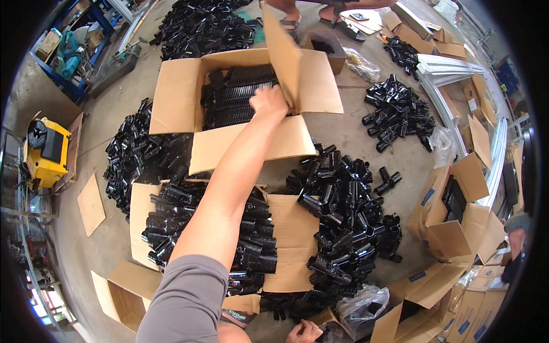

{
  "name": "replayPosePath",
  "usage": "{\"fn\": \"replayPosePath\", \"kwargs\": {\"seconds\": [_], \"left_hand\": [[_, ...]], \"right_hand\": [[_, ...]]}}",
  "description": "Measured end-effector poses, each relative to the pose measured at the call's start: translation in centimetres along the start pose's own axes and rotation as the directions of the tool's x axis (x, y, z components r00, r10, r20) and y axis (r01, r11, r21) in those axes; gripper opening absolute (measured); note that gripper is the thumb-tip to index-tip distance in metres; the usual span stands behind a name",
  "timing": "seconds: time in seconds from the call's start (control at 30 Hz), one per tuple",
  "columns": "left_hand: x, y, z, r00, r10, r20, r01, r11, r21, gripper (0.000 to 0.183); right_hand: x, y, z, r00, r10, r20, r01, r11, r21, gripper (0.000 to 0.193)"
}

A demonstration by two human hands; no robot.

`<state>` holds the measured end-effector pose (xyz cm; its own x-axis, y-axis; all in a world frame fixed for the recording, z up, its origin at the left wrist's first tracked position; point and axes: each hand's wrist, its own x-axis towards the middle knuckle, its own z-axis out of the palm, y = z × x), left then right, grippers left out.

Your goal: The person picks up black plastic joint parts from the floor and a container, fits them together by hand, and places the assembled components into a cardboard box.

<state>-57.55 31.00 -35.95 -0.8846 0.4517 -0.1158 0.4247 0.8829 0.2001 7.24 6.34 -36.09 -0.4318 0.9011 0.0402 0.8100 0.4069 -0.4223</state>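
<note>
My left hand (pixel 269 103), its arm stretched forward, is inside an open cardboard box (pixel 226 60). Its fingers are curled against the lower edge of an upright cardboard sheet (pixel 280 54), which is blurred. Neat rows of black ribbed parts (pixel 237 94) fill the box to the left of the sheet. At the bottom edge my right hand (pixel 306 331) is bent and closed beside a small carton (pixel 325 318); what it holds, if anything, is hidden. Beneath my left arm, black tubular fittings (pixel 251 251) are stacked on flattened cardboard (pixel 293 243).
Loose black fittings are heaped right (pixel 349 211), left (pixel 143 154) and behind the box (pixel 200 28). Open cartons (pixel 457 237) stand at the right near a white metal frame (pixel 449 66). A yellow machine (pixel 48 151) is at left. Another person's sandalled feet (pixel 337 17) show at the top.
</note>
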Motion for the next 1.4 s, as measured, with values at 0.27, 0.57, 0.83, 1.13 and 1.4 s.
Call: {"fn": "replayPosePath", "kwargs": {"seconds": [0.27,0.57,0.83,1.13,1.4], "left_hand": [[0.2,-0.4,0.3,0.985,-0.149,0.090,0.143,0.987,0.077,0.081],[0.2,-0.1,0.0,0.988,-0.146,0.054,0.140,0.985,0.101,0.063],[1.7,-1.4,1.3,0.993,-0.101,0.065,0.088,0.979,0.183,0.049],[1.3,-2.0,0.9,0.996,-0.043,0.075,0.028,0.982,0.185,0.055],[0.5,-2.4,0.2,0.994,0.020,0.107,-0.034,0.990,0.134,0.046]], "right_hand": [[0.3,-0.1,0.2,1.000,-0.006,-0.030,0.004,0.998,-0.063,0.019],[0.5,-0.4,0.0,1.000,-0.007,-0.019,0.006,0.999,-0.049,0.019],[0.2,-0.6,0.4,1.000,-0.019,-0.019,0.018,0.999,-0.030,0.018],[0.1,-0.3,0.1,0.999,-0.018,-0.036,0.017,0.999,-0.035,0.019],[0.1,-0.5,-0.2,0.999,0.002,-0.047,-0.004,0.999,-0.050,0.017]]}}
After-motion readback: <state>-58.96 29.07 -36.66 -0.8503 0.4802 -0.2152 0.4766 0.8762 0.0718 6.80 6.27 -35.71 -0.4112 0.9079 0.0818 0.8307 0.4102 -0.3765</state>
